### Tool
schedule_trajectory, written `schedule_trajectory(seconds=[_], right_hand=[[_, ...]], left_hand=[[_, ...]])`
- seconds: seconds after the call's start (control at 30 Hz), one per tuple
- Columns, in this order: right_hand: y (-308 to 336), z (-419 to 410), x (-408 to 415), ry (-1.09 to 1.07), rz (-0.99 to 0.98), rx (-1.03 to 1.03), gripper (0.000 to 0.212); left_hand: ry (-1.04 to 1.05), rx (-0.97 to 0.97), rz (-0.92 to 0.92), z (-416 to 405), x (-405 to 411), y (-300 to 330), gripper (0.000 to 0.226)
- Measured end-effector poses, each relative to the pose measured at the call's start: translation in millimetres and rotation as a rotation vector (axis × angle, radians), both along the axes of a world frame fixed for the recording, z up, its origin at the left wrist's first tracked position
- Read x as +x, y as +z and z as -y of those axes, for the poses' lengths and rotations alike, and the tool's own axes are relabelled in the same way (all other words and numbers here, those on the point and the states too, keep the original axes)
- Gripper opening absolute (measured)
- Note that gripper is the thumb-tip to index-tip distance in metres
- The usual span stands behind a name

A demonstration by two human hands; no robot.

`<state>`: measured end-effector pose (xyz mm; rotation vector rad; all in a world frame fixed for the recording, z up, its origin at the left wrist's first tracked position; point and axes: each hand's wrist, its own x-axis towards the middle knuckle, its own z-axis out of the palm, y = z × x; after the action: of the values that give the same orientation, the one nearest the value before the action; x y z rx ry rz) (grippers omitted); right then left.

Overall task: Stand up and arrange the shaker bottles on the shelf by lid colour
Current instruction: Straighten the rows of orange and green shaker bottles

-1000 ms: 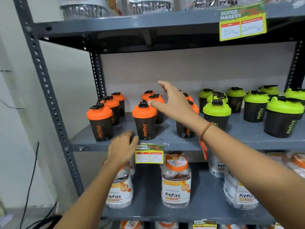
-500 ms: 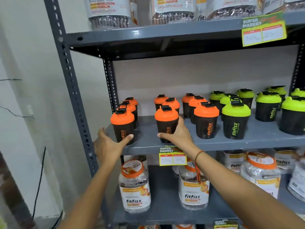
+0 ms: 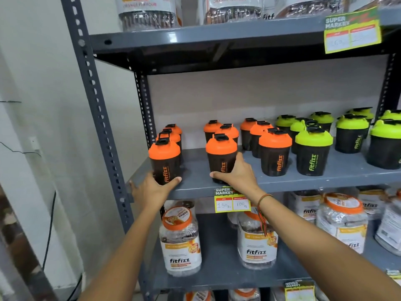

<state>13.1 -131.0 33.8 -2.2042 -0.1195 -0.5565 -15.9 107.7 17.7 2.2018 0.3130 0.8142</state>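
Black shaker bottles stand upright on the grey middle shelf (image 3: 195, 183). Several with orange lids fill the left half in three short rows; several with green lids (image 3: 313, 148) stand to the right. My left hand (image 3: 152, 189) cups the base of the front-left orange-lid bottle (image 3: 165, 161), thumb and fingers on either side. My right hand (image 3: 236, 174) wraps the lower part of the front-middle orange-lid bottle (image 3: 221, 157). A third front orange-lid bottle (image 3: 275, 153) stands free beside the green ones.
The grey upright post (image 3: 97, 118) of the rack rises at the left, with a white wall beyond. A price tag (image 3: 232, 200) hangs on the shelf edge. Large fitfizz jars (image 3: 181, 242) fill the shelf below and more jars stand above.
My right hand came down from the back bottles onto the front-middle orange-lid bottle. My left hand rose from the shelf edge and closed around the front-left bottle. The view shifted left.
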Motion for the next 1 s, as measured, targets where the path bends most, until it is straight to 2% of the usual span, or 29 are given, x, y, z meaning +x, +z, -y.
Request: schedule_trajectory(seconds=[0.2,0.27,0.33,0.4,0.47,0.53,0.6,0.67,0.73,0.87,1.0], right_hand=[[-1,0,-3,0.020,0.013,0.005,0.083],[-1,1,-3,0.032,0.013,0.006,0.086],[0,4,-4,0.065,0.013,0.024,0.098],[1,8,-5,0.125,0.012,0.075,0.111],[2,14,-8,0.175,0.014,0.130,0.120],[3,21,-13,0.188,0.025,0.146,0.127],[4,26,-19,0.184,0.077,0.150,0.127],[9,31,-25,0.187,0.164,0.185,0.114],[19,37,-30,0.173,0.245,0.218,0.099],[45,54,-32,0.168,0.349,0.240,0.079],[54,65,-26,0.198,0.380,0.168,0.056]], left_hand=[[0.004,0.066,-0.003,-5,4,-5,0.069],[-0.020,0.065,-0.019,-7,4,-7,0.078],[-0.046,-0.011,-0.018,-5,1,-7,0.097],[-0.043,-0.147,0.124,0,-8,-8,0.107],[0.013,-0.178,0.373,12,-21,-12,0.091],[0.083,-0.030,0.581,29,-31,-17,0.058],[0.025,0.143,0.662,47,-32,-18,0.035],[-0.164,0.281,0.603,64,-28,-16,0.030],[-0.278,0.398,0.460,75,-20,-14,0.034],[-0.293,0.536,0.126,87,1,-12,0.049],[-0.259,0.694,-0.147,91,18,-8,0.056]])
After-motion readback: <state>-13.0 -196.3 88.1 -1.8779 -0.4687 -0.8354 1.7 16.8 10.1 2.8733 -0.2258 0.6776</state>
